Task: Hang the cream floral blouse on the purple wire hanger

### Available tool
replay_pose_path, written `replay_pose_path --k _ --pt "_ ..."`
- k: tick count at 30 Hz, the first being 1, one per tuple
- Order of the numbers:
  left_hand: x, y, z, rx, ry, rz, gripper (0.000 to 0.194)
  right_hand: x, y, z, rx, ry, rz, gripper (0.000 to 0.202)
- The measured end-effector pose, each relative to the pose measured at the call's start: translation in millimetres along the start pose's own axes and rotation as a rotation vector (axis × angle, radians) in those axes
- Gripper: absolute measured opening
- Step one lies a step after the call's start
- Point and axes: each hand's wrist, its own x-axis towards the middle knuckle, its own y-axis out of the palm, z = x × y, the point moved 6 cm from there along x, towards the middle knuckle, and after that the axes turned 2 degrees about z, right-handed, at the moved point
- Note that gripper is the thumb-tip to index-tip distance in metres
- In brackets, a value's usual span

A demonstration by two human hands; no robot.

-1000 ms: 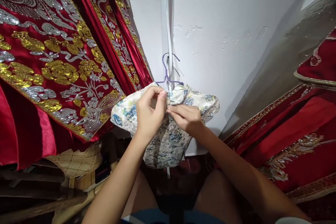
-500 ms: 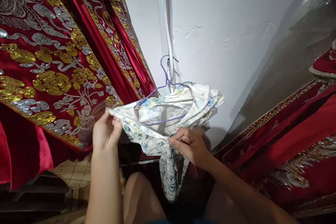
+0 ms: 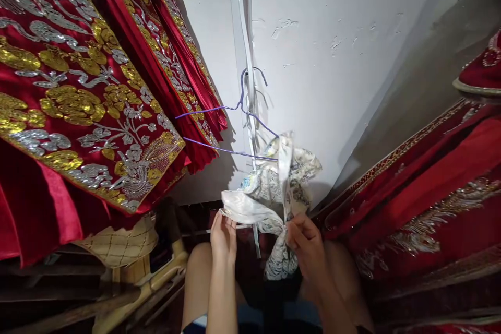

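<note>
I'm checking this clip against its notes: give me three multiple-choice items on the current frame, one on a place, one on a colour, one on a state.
1. Where does the wire hanger hang?
A. on the white wall
B. on a red robe
C. in the left hand

2. What colour is the hanger wire?
A. gold
B. purple
C. black

3. How does the floral garment sit on the hanger?
A. spread over both shoulders
B. wholly off
C. left side off, right end still caught

Answers:
1 A, its hook sits at the white strip on the wall.
2 B, the bare wire reads purple.
3 C, the left arm of the hanger is bare, while the left hand and right hand grip the cloth below.
</note>
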Motion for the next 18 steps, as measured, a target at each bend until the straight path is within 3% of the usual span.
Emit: replay_pose_path --k 2,4,7,9,11,14,18 --pt "-15 5.1 0 0.043 0.026 0.06 0.011 1 -22 1 -0.05 0.019 -0.026 0.04" --pt "-30 22.0 -7 0.068 0.05 0.182 0.003 6 -36 6 -0.154 0.026 0.005 0.04" --pt "-58 54.9 -11 0.165 0.085 0.407 0.017 11 -40 16 -0.337 -0.008 0.083 0.035" --pt "-80 72.7 -6 0.293 0.112 0.529 0.022 8 -30 23 -0.406 -0.079 0.152 0.028" --pt "-101 86.2 3 0.506 0.161 0.632 0.024 0 -11 24 -0.376 -0.069 0.302 0.032" --pt "-121 98.6 10 0.838 0.265 0.737 0.023 -17 19 13 -0.162 0.154 0.56 0.05" --pt "-116 94.4 -6 0.987 0.404 0.727 0.022 -36 30 -3 -0.054 0.45 0.605 0.044"
